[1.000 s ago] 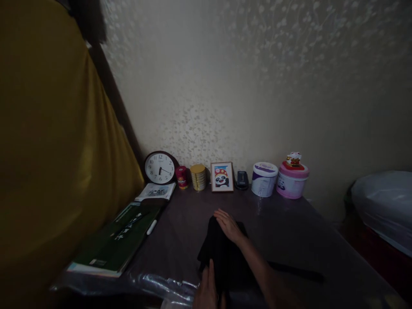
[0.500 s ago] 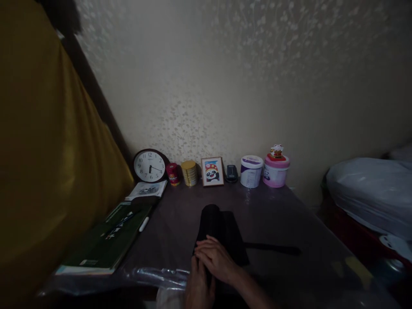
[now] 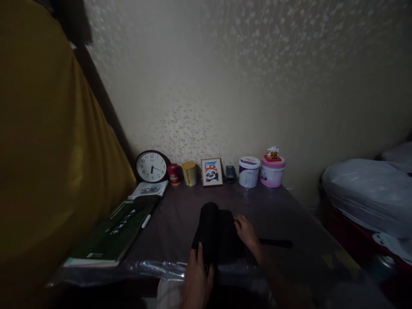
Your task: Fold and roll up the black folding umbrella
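A black fabric item (image 3: 209, 231) lies on the table in front of me, rolled thick along its left side with a flatter flap (image 3: 227, 227) spread to the right. My left hand (image 3: 197, 274) wraps round the near end of the roll, thumb on one side and fingers on the other. A small ring shows beside its thumb. With fingertips pinched together, my right hand (image 3: 247, 234) holds the flap's upper right edge. To the right of that wrist extends a narrow black strip (image 3: 277, 243); whether it joins the fabric is hidden by my arm.
Left of the fabric are a green book (image 3: 106, 238) and a white marker (image 3: 146, 221). Along the wall stand a clock (image 3: 151, 167), a red can (image 3: 174, 175), a panda picture frame (image 3: 211, 172) and two tubs (image 3: 249, 172). Clear plastic sheeting (image 3: 161, 269) edges the table's front.
My right hand has left the spot over my left hand and moved right and away from me to the flap's edge. My left hand stays at the near end of the roll.
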{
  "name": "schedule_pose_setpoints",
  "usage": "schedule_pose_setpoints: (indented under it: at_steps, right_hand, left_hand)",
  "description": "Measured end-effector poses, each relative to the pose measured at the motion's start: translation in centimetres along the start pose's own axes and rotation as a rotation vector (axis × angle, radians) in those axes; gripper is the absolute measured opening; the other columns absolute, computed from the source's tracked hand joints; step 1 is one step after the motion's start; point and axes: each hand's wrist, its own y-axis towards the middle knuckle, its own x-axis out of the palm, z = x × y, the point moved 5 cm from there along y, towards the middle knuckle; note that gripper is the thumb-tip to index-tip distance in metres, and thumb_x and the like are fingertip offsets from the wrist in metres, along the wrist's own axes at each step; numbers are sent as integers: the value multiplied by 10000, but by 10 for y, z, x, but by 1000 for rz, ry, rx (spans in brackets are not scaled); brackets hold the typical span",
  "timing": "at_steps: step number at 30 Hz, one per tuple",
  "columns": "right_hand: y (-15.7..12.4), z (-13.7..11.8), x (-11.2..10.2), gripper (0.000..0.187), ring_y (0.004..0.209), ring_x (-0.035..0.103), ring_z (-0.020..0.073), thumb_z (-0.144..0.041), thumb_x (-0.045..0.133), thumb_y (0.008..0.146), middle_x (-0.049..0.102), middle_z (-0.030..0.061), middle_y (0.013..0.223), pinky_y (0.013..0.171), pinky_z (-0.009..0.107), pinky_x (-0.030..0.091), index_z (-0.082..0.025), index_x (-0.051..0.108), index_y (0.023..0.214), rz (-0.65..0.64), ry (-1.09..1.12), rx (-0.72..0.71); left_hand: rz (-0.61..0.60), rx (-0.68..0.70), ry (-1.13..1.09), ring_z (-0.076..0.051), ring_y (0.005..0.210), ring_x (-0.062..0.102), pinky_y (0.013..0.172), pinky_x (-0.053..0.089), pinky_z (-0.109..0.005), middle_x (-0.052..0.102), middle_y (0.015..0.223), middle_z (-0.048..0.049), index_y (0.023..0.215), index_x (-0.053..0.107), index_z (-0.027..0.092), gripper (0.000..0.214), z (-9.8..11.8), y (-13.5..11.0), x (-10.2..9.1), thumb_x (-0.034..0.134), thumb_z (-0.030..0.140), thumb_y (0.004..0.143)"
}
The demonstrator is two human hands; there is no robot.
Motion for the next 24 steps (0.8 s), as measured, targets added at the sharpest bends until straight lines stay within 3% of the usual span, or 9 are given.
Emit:
schedule_pose_setpoints:
  at_steps: [4,8,13,19,24]
  right_hand:
    - [6,9,-1,273,916,584,222,-245,433,740,658,92,926,832,346,416,-162,643,893,-14,188,145]
    - [7,10,1,332,797,609,211,-359,410,747,669,61,804,694,318,462,-156,636,881,-42,296,185]
    - [5,-1,6,390,804,596,209,-458,452,708,660,68,830,703,305,453,-138,623,853,-42,416,174]
    - [8,-17,16,353,700,580,204,-497,516,635,619,39,690,609,288,435,-155,579,695,-71,488,162]
    - [16,-34,19,326,710,585,192,-460,533,654,626,29,708,595,265,433,-150,584,742,-124,534,129]
  left_hand:
    - [28,17,72,-216,1119,471,949,345,-302,449,1225,-150,1345,278,121,572,1,-1,-4,394,294,813]
    - [-20,-33,37,-193,1037,541,837,403,-255,487,1218,-135,1375,193,164,599,-1,-3,-4,380,325,829]
    - [-135,-52,-86,-144,924,608,748,406,-194,643,1042,-80,1392,75,173,644,-2,-5,1,366,341,843]
    - [-132,-46,-82,-151,844,630,664,405,-193,679,937,-79,1390,81,133,636,1,-6,-3,347,336,849]
    - [-127,-59,-120,-148,867,625,681,405,-187,675,960,-85,1387,97,118,648,-1,-4,-5,374,330,840]
